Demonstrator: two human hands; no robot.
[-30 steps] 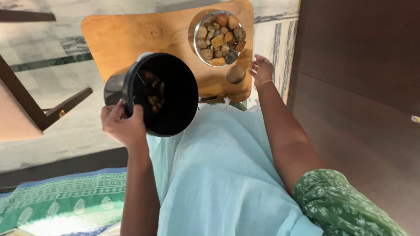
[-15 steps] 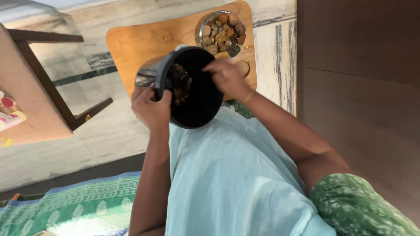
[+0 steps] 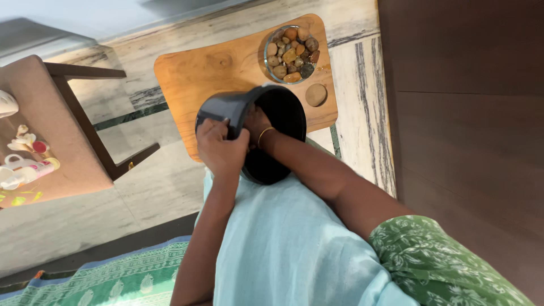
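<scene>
A black pot (image 3: 266,133) is held tilted over the lap at the near edge of the wooden table (image 3: 198,71), its mouth turned toward five o'clock. The left hand (image 3: 222,148) is closed on the pot's rim at seven o'clock. The right hand (image 3: 256,122) is sunk inside the mouth past the wrist, entering from four o'clock; whether its grip is closed on anything cannot be told. A glass bowl (image 3: 291,54) of stones lies at one o'clock from the pot, well apart, with a single stone (image 3: 315,94) just below it.
</scene>
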